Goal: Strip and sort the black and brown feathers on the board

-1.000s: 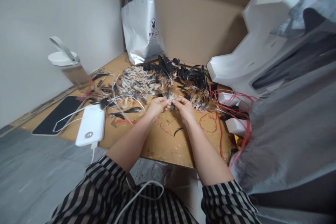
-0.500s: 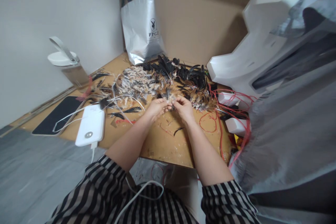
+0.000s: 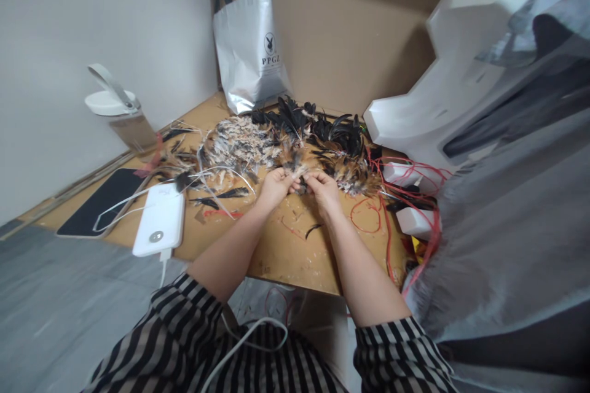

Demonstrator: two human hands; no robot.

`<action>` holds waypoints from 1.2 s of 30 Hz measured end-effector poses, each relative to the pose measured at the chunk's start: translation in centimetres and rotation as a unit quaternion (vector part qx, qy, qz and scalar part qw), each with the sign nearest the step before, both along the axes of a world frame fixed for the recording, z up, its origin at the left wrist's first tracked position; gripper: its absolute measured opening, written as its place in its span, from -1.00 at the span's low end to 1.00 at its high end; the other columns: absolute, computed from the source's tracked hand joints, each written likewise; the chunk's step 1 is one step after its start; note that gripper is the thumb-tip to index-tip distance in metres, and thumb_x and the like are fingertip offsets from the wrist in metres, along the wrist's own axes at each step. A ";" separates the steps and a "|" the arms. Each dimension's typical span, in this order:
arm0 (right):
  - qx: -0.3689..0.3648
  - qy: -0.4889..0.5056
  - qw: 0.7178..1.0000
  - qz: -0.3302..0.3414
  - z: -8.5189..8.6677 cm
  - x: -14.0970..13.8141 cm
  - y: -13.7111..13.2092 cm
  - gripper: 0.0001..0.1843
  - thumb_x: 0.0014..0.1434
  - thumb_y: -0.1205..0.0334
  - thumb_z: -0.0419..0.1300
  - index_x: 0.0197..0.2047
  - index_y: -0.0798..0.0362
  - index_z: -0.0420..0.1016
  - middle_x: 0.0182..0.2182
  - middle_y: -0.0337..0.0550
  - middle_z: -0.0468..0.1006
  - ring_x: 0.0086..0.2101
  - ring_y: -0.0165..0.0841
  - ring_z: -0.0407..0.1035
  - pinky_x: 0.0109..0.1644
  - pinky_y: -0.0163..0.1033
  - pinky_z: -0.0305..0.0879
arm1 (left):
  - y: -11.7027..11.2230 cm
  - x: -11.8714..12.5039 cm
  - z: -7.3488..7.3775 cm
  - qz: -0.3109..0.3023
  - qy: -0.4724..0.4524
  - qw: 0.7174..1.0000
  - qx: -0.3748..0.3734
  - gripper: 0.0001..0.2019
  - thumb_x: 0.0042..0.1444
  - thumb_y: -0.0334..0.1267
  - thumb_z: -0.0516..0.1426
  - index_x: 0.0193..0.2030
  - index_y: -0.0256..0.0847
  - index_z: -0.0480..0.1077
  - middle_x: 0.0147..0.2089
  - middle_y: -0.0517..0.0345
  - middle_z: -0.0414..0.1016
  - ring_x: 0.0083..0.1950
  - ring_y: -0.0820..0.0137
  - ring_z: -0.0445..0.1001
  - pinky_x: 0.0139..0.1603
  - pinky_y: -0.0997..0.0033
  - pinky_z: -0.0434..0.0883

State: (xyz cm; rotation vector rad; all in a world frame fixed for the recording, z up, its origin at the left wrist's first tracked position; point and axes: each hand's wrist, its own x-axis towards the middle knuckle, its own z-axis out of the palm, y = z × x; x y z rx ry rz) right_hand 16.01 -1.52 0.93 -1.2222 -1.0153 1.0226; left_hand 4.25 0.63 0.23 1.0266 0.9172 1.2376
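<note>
Close together over the middle of the table, both my hands pinch a small tuft of brown feathers (image 3: 297,163). My left hand (image 3: 275,187) is closed on its left side, thumb and fingertips together. From the right, my right hand (image 3: 323,190) pinches near the base of the tuft; the exact grip is too small to make out. Behind the hands lie a pile of pale mottled feathers (image 3: 242,138), black feathers (image 3: 290,116) and a brown feather bunch (image 3: 357,172). A single dark feather (image 3: 313,230) rests on the table in front of my right hand.
To the left are a white power bank (image 3: 159,221) with cables, a dark phone (image 3: 99,206) and a lidded cup (image 3: 131,123). A silver bag (image 3: 249,49) stands behind. Red string (image 3: 389,239) tangles around white blocks (image 3: 417,221) on the right, near a white angular panel (image 3: 415,104).
My fingers have shifted slightly at the tuft, and its brown feathers now show more spread above them. The other things lie as before.
</note>
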 end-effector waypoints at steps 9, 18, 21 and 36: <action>0.011 0.004 1.000 0.000 0.1 -0.4 -0.2 -0.75 -0.20 0.09 0.28 -0.58 0.08 0.35 -0.71 -0.35 0.29 -0.66 -0.53 0.06 -0.55 -0.35 -0.03 | -0.1 0.1 -0.3 -0.019 0.024 0.999 0.044 -0.78 -0.11 -0.21 0.23 -0.54 -0.32 0.33 -0.59 0.17 0.41 -0.59 0.57 0.33 -0.55 0.58 0.25; -0.002 0.022 1.000 0.006 0.2 -0.3 -0.2 -0.72 -0.24 0.09 0.30 -0.62 0.08 0.33 -0.74 -0.36 0.27 -0.69 -0.54 0.03 -0.58 -0.35 -0.05 | -0.2 0.0 -0.1 -0.030 -0.007 0.999 -0.009 -0.80 -0.12 -0.25 0.25 -0.50 -0.33 0.35 -0.56 0.14 0.45 -0.57 0.58 0.36 -0.54 0.61 0.27; -0.004 0.028 1.000 0.013 0.2 -0.1 -0.2 -0.72 -0.24 0.08 0.30 -0.61 0.08 0.34 -0.74 -0.36 0.28 -0.69 -0.54 0.05 -0.58 -0.35 -0.04 | -0.2 -0.1 -0.1 -0.057 -0.047 0.996 -0.052 -0.85 -0.11 -0.30 0.24 -0.46 -0.35 0.38 -0.50 0.10 0.48 -0.54 0.59 0.38 -0.52 0.63 0.29; 0.007 0.031 0.999 0.026 0.1 0.1 -0.1 -0.71 -0.27 0.07 0.32 -0.57 0.07 0.37 -0.69 -0.37 0.30 -0.65 -0.54 0.09 -0.54 -0.36 0.03 | -0.4 -0.6 0.1 -0.114 -0.043 0.989 -0.084 -0.87 -0.13 -0.35 0.26 -0.52 -0.37 0.42 -0.55 0.11 0.44 -0.57 0.60 0.37 -0.53 0.63 0.29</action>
